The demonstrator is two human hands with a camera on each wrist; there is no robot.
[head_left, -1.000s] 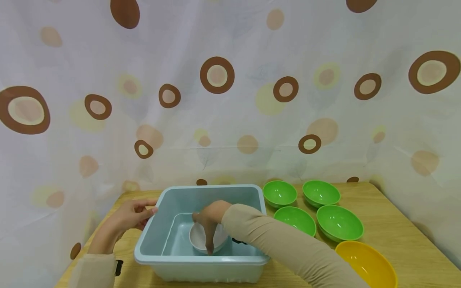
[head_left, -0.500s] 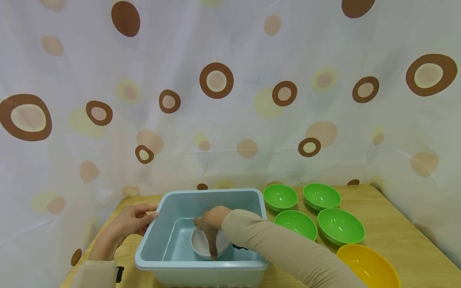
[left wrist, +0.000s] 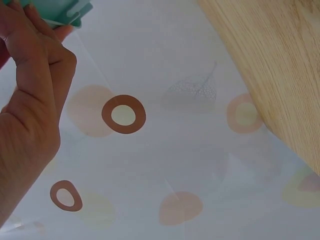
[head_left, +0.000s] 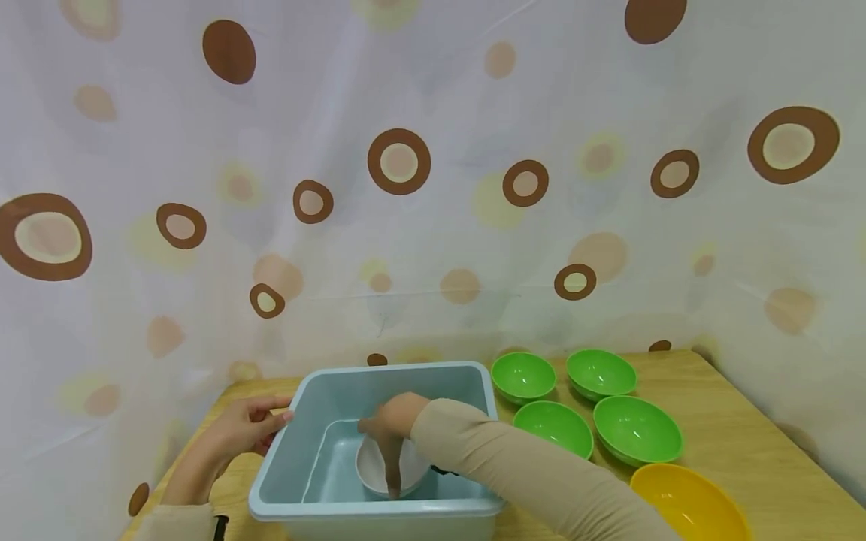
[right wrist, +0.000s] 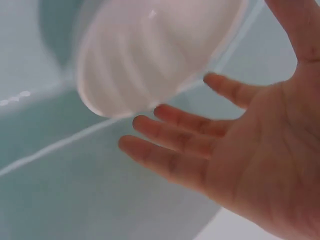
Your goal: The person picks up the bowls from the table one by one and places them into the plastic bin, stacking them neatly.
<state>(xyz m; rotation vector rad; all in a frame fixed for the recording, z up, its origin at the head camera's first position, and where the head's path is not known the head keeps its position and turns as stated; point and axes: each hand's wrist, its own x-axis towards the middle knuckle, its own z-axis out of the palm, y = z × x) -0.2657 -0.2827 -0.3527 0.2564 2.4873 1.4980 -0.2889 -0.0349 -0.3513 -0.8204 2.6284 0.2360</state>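
A light blue plastic basin (head_left: 379,509) stands on the table with a white bowl (head_left: 368,467) inside it. My left hand (head_left: 240,430) holds the basin's left rim, thumb and fingers at the edge. In the left wrist view that hand (left wrist: 35,85) is bent up to a corner of the basin (left wrist: 67,12). My right hand (head_left: 395,430) reaches down into the basin over the white bowl. The right wrist view has the right hand (right wrist: 260,145) with straight, spread fingers, their tips close to the rim of the bowl (right wrist: 155,55); the thumb's end is out of frame.
Several green bowls (head_left: 639,430) stand right of the basin on the wooden table (head_left: 751,451). A yellow bowl (head_left: 690,500) sits nearer the front, partly behind the right sleeve (head_left: 541,469). A patterned curtain (head_left: 433,225) hangs behind the table.
The head view has tilted up, so everything sits slightly lower in it. Both hands, the basin and the white bowl keep about the same places relative to one another.
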